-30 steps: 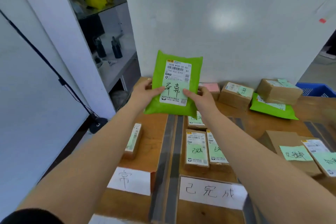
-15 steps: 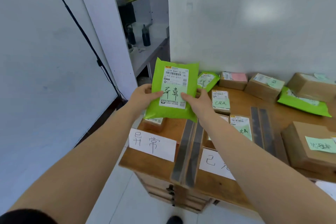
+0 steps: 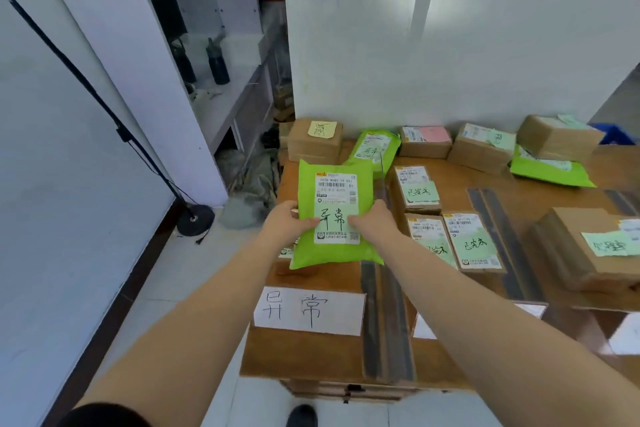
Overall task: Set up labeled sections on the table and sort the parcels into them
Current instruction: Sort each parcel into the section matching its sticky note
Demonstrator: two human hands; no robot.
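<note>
Green parcel (image 3: pixel 335 215), gripped by left hand (image 3: pixel 284 221) and right hand (image 3: pixel 373 218), has descended toward the 异常 section label (image 3: pixel 309 311), placement imminent.

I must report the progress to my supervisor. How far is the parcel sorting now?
Done: a white section label lies on the table, dark tape strips divide sections, and several noted parcels lie beyond the tape. In hand: left hand and right hand hold a green mailer over the labelled left section. Left: setting it down; I cannot tell whether more parcels wait.
</note>
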